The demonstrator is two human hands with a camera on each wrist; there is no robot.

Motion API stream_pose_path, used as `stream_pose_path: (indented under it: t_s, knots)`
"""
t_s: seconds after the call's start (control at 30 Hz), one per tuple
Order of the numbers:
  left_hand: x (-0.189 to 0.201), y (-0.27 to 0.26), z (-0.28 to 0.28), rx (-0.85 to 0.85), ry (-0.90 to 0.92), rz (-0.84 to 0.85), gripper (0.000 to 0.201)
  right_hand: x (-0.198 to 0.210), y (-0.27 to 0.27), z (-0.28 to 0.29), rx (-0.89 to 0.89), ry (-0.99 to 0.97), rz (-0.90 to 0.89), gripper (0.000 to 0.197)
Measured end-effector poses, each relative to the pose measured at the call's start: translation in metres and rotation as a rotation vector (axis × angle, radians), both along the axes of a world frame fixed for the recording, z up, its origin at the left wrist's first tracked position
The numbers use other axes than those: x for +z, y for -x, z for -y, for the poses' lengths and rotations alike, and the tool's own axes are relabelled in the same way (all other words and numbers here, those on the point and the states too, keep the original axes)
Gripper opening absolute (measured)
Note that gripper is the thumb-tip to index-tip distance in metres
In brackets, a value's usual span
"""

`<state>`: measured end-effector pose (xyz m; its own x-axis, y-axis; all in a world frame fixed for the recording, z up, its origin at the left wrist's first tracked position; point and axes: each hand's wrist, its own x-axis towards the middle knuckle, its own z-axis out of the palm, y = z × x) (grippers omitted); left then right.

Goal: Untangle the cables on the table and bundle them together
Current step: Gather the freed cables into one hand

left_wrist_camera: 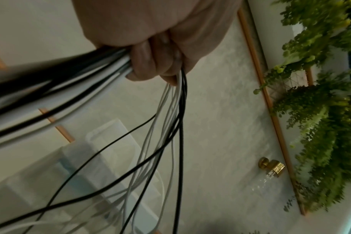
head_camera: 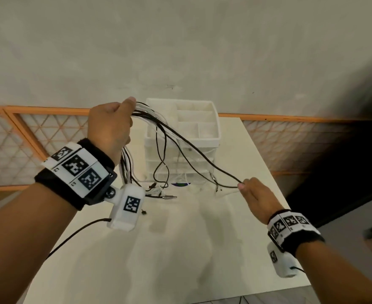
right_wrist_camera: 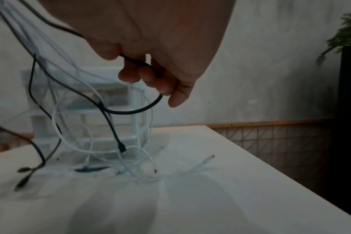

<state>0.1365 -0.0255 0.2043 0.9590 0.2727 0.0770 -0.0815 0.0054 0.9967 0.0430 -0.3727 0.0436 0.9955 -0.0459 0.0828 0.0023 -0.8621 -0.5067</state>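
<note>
My left hand point(head_camera: 112, 126) is raised above the table and grips a bundle of black and white cables point(head_camera: 150, 116) in its fist; the left wrist view shows the fingers point(left_wrist_camera: 148, 63) curled tight round the cables point(left_wrist_camera: 176, 110), whose strands hang down. From the fist one black cable point(head_camera: 193, 148) runs down and right to my right hand point(head_camera: 255, 194), which holds it low over the table. In the right wrist view the fingers point(right_wrist_camera: 150, 76) curl round that black cable point(right_wrist_camera: 150, 104). Loose plug ends point(head_camera: 169, 196) trail on the white table point(head_camera: 180, 249).
A white drawer organiser point(head_camera: 185, 137) with open top compartments stands at the back of the table, right behind the hanging cables. An orange-framed lattice panel point(head_camera: 27, 137) runs along the wall. The table's right edge point(head_camera: 290, 205) drops to a dark floor.
</note>
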Motion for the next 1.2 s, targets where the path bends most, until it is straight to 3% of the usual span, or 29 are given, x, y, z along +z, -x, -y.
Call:
stream_pose_path:
  t_s: [0.07,0.17,0.33,0.4,0.57,0.63,0.7,0.77,0.83,0.93,1.07,1.13,1.2]
  knots:
    - [-0.002,0.002,0.007,-0.041,-0.023,0.03,0.06,-0.008,-0.001,0.0,-0.034,0.097,-0.129,0.061]
    - [0.0,0.006,0.013,-0.08,-0.051,0.048,0.065,-0.013,-0.002,-0.002,-0.094,0.235,-0.292,0.051]
    - [0.004,0.005,0.012,-0.042,-0.027,0.058,0.055,0.002,-0.007,-0.008,-0.232,0.189,-0.354,0.07]
    - [0.0,0.005,0.01,-0.035,-0.07,0.055,0.053,0.026,-0.012,-0.015,-0.286,0.033,-0.259,0.076]
    - [-0.024,0.006,0.008,-0.029,-0.223,0.016,0.05,0.091,-0.017,-0.039,-0.158,-0.25,0.349,0.07]
    - [-0.03,0.008,0.008,-0.017,-0.264,-0.003,0.057,0.104,-0.013,-0.046,-0.11,-0.241,0.539,0.073]
    - [-0.033,0.008,0.005,0.01,-0.289,-0.006,0.061,0.109,-0.013,-0.046,-0.155,-0.13,0.613,0.073]
    - [-0.029,0.007,0.001,0.037,-0.246,0.004,0.056,0.099,-0.015,-0.038,-0.3,0.068,0.479,0.076]
    - [-0.021,0.004,-0.004,0.068,-0.112,0.003,0.055,0.073,-0.013,-0.025,-0.439,0.287,0.147,0.081]
    - [-0.005,0.003,-0.006,-0.007,0.091,0.001,0.044,0.018,-0.004,-0.008,-0.508,0.332,-0.186,0.08]
    - [0.002,0.009,0.001,-0.157,0.128,-0.032,0.039,-0.04,0.001,-0.007,-0.471,0.0,-0.316,0.065]
    - [0.001,0.011,0.003,-0.199,0.083,-0.022,0.035,-0.037,-0.005,-0.017,-0.417,-0.066,-0.313,0.053]
    - [-0.001,0.012,0.007,-0.242,0.036,-0.011,0.027,-0.008,-0.017,-0.029,-0.356,-0.054,-0.145,0.039]
